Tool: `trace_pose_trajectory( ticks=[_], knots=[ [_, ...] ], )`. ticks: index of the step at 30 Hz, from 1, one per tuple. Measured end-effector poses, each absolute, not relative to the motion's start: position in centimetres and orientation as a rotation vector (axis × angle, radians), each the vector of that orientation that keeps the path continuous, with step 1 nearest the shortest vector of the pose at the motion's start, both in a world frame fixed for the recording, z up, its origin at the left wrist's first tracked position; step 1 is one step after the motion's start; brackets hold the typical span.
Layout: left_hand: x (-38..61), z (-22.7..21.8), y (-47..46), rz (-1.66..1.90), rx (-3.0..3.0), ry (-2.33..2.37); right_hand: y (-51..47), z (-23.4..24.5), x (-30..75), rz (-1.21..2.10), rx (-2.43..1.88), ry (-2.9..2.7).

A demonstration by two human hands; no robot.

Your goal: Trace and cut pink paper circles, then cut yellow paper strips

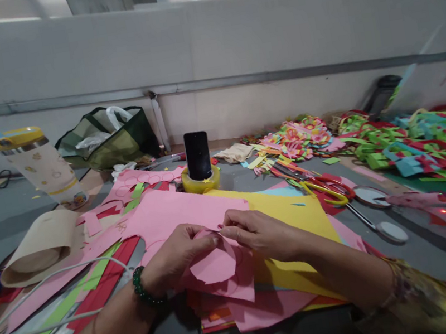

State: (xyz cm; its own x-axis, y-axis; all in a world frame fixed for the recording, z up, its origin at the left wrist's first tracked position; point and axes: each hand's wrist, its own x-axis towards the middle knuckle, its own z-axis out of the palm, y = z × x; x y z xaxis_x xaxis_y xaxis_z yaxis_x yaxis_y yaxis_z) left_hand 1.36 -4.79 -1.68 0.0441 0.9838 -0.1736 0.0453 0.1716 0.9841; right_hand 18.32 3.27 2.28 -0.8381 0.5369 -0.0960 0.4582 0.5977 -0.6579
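Between my two hands is a rounded piece of pink paper, hanging down from my fingertips. My left hand, with a green bead bracelet at the wrist, pinches its upper left edge. The fingers of my right hand are closed at its upper right edge, where a small dark bit shows at the tips. Underneath lie pink sheets with drawn circles, a yellow sheet and a stack of coloured paper below them.
A phone stands upright in a yellow tape roll. On the right are scissors, a pink glue gun and heaps of paper flowers. A tumbler, a brown paper roll and a white cable are on the left.
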Motion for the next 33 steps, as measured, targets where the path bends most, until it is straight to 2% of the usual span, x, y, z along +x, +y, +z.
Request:
trace_pose_trajectory(
  ticks=[13,21,33],
  knots=[
    [1.23,-1.37,-4.94,1.128,1.178,1.125,3.64,2.13,18.53,1.024,-0.817,-2.684],
    [1.49,-1.95,-4.84,1.17,0.957,1.089,3.26,2.04,18.31,1.058,-0.853,-2.621],
    [1.79,-1.59,-4.91,1.075,1.065,1.133,3.33,1.92,18.38,1.071,-0.83,-2.642]
  ],
)
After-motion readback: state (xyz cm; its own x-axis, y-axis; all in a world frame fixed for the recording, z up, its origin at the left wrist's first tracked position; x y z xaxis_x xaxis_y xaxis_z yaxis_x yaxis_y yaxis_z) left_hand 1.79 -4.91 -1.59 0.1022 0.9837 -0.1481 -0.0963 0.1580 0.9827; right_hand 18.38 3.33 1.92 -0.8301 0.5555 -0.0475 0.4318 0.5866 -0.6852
